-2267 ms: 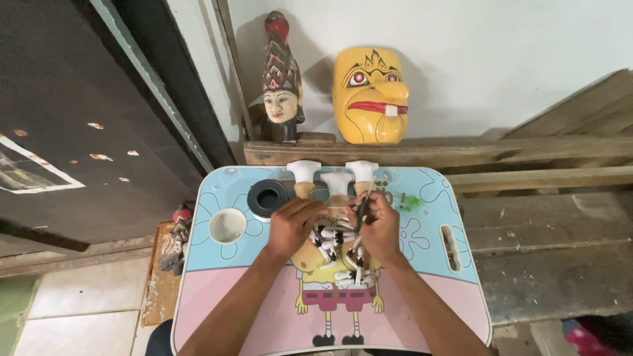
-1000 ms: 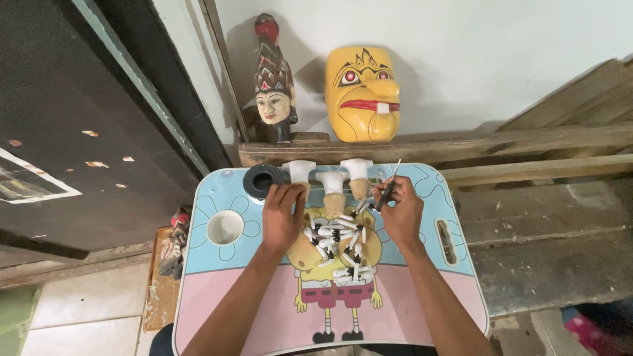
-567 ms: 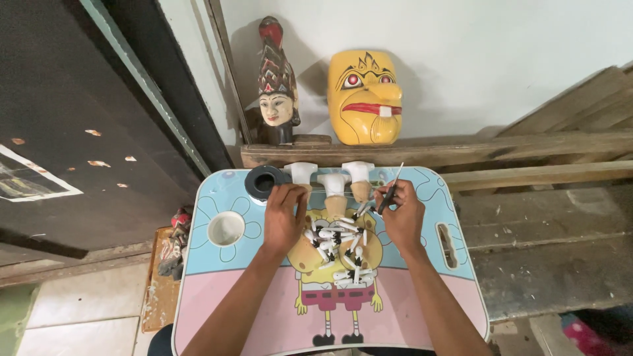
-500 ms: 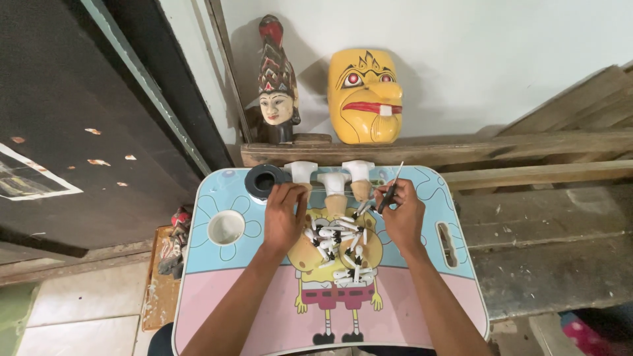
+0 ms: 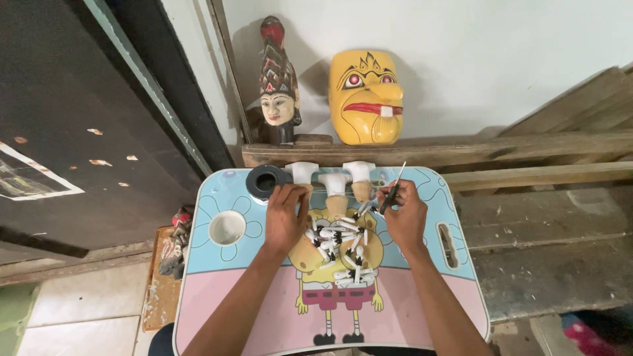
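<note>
Two bare hands work at the far end of a small lap table with a blue-and-pink cartoon-printed top. The left hand lies palm down, fingers gently curled over the left edge of a heap of small white-and-black plastic pieces; whether it grips one cannot be told. The right hand, at about two o'clock from the heap, pinches a slim dark-handled blade between thumb and fingers, its tip pointing up and away. The heap sits at the table's centre, between both wrists.

At twelve o'clock from the heap stand three pale wooden pegs with white caps, and a black roll of tape rests at eleven o'clock, just beside the left fingertips. A round cup recess lies at nine o'clock.

Judging from the grip, the cutting goes best with the blade kept low and angled away from the left fingers, the left hand pinning a single piece firmly so the loose ones are not scattered.

Behind, on a wooden ledge, stand a carved painted figure head and a yellow wooden mask.
</note>
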